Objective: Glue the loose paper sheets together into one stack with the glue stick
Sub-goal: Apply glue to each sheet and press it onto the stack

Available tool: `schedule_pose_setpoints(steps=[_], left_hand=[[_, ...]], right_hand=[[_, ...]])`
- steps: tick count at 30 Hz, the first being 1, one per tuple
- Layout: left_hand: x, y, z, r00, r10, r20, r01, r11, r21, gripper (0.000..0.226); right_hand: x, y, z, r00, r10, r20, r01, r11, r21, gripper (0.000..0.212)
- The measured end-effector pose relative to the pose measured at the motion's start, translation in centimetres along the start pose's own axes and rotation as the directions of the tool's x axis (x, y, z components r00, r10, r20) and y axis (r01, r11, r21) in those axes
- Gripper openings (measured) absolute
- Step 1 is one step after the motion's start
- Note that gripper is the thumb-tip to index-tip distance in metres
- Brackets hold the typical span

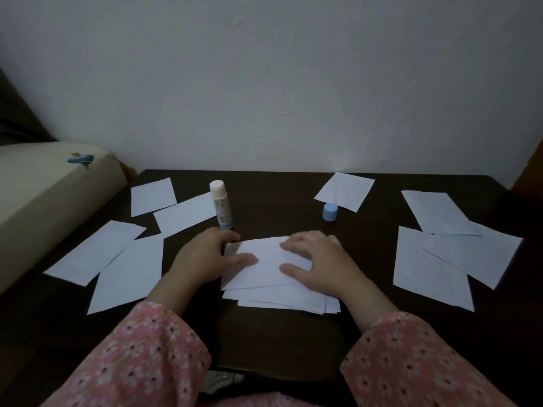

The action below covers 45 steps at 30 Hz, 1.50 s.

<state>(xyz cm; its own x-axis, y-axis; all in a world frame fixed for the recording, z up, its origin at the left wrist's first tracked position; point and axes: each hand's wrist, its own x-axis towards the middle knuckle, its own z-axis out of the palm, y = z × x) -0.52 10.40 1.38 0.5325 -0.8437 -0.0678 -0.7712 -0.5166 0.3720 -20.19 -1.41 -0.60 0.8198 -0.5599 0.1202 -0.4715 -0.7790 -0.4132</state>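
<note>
Paper is lying as a thin white stack (279,277) at the near middle of the dark wooden desk (279,195); left hand (210,255) and right hand (316,261) are pressing it flat, fingers spread. Sheets are probably sliding and creasing easily, so edges suit lifting. White uncapped glue stick (221,208) is standing far left.
</note>
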Motion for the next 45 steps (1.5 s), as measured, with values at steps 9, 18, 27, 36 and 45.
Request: schedule_pose_setpoints(steps=[9, 18, 27, 36, 45], left_hand=[[-0.3, -8.5, -2.3, 0.925, -0.291, -0.243, 0.312, 0.949, 0.049, 0.039], [-1.7, -12.2, -3.8, 0.917, -0.391, -0.076, 0.398, 0.905, 0.151, 0.060], [-1.6, -11.6, -4.4, 0.904, -0.427, -0.006, 0.415, 0.873, 0.255, 0.063], [-3.0, -9.6, -4.4, 0.919, -0.368, -0.144, 0.386, 0.915, 0.120, 0.032], [-2.9, -6.5, -6.3, 0.913, -0.375, -0.158, 0.324, 0.905, -0.275, 0.053]], right_hand=[[3.2, -4.9, -1.0, 0.991, 0.123, -0.053, -0.125, 0.992, -0.035, 0.037], [11.1, -9.5, 3.1, 0.953, 0.301, -0.021, -0.208, 0.705, 0.678, 0.071], [12.0, -10.3, 4.9, 0.920, 0.382, -0.087, -0.203, 0.655, 0.728, 0.055], [9.4, -8.9, 4.5, 0.905, 0.394, -0.160, -0.157, 0.660, 0.735, 0.053], [5.5, -6.6, 4.2, 0.860, 0.490, -0.142, -0.174, 0.543, 0.822, 0.047]])
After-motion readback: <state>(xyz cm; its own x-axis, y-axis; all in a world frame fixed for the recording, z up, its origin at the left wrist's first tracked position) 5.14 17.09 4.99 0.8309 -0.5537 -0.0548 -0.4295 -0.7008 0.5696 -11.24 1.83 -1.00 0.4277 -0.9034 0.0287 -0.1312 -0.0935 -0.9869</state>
